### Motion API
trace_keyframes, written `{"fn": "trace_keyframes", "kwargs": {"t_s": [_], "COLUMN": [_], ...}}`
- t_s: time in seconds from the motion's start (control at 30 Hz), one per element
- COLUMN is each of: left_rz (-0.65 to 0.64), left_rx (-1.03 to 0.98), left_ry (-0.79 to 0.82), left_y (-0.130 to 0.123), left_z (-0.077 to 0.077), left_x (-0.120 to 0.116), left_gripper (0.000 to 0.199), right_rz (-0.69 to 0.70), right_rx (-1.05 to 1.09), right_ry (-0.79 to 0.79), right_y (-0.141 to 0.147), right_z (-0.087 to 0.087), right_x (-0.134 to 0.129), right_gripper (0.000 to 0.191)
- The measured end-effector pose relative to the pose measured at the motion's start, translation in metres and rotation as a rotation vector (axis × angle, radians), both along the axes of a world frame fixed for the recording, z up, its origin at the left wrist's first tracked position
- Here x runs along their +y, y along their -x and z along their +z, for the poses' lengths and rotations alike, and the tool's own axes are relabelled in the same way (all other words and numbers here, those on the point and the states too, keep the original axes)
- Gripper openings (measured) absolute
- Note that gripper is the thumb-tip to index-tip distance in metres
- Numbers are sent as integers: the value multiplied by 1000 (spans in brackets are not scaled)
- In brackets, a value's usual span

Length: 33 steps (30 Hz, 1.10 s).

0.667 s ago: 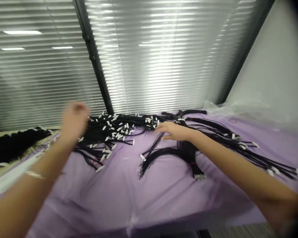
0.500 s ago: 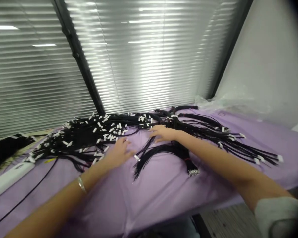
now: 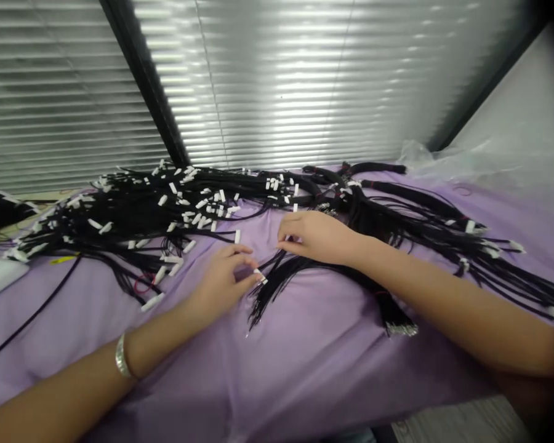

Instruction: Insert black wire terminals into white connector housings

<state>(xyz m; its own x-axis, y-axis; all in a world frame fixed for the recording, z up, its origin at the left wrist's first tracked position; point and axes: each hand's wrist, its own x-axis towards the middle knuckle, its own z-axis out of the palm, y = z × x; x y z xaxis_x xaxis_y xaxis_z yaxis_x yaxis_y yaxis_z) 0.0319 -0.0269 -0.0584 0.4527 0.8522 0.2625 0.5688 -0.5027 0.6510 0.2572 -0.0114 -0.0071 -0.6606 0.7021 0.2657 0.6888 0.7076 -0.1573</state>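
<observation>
My left hand [image 3: 224, 280], with a bracelet at the wrist, has its thumb and fingers closed at a small white connector [image 3: 260, 276] on a black cable. To its right my right hand [image 3: 316, 237] pinches over the black cables, its fingertips bent down. Below the hands a curved bundle of black wires [image 3: 277, 280] lies on the purple cloth [image 3: 300, 338], its loose tips near my left hand. The tied end of that bundle [image 3: 394, 314] shows under my right forearm.
A large heap of black cables with white connectors [image 3: 120, 215] spreads at the left. More black bundles [image 3: 425, 231] lie at the right. A white device [image 3: 2, 277] sits at the left edge. Window blinds [image 3: 281, 80] and clear plastic [image 3: 466, 160] are behind.
The view has moved down and closer. My left fingers have closed at the white connector, and my right fingers have drawn together over the cables.
</observation>
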Motion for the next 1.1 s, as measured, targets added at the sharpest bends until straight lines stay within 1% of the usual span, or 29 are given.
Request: {"fn": "trace_keyframes", "kwargs": {"t_s": [0.07,0.17,0.23,0.27,0.3,0.33,0.37,0.43,0.47,0.5,0.6,0.77,0.83,0.9,1.0,1.03,1.1], "left_rz": [-18,-40,-23,0,15,22,23,19,16,19,15,-45,-45,-28,9,15,16], "left_rx": [-25,-160,-271,-277,-225,-134,-22,170,217,232,214,238,226,210,181,134,-17], "left_ry": [14,71,102,102,83,42,-14,-138,-188,-222,-261,-298,-254,-174,-82,-35,135], "left_y": [-1,-1,1,2,3,5,5,6,5,4,-1,-5,-4,-3,-2,-3,-2], "left_z": [4,5,3,1,-1,-3,-4,-6,-7,-7,-9,-5,-1,4,8,9,11], "left_x": [-2,-2,1,3,5,6,8,8,8,8,6,3,3,2,1,0,-5], "left_gripper": [6,15,10,7,14,23,27,20,15,12,14,14,17,20,19,18,17], "right_rz": [28,53,30,9,-17,-45,-69,-91,-88,-78,-59,-17,8,24,14,-2,-40], "right_rx": [26,-12,-90,-132,-167,-188,-191,-143,-100,-54,24,28,22,20,34,51,115], "right_ry": [17,64,109,130,150,171,193,248,276,296,294,228,211,201,184,176,171], "right_y": [10,21,26,27,28,28,27,25,24,23,20,18,18,18,19,20,21], "right_z": [-1,-8,-15,-19,-22,-25,-28,-33,-35,-36,-40,-41,-41,-40,-34,-32,-26], "right_x": [-13,-26,-30,-31,-31,-30,-30,-27,-26,-24,-20,-16,-14,-14,-19,-22,-29], "right_gripper": [17,17,18,18,18,19,19,21,21,20,18,15,13,11,13,16,20]}}
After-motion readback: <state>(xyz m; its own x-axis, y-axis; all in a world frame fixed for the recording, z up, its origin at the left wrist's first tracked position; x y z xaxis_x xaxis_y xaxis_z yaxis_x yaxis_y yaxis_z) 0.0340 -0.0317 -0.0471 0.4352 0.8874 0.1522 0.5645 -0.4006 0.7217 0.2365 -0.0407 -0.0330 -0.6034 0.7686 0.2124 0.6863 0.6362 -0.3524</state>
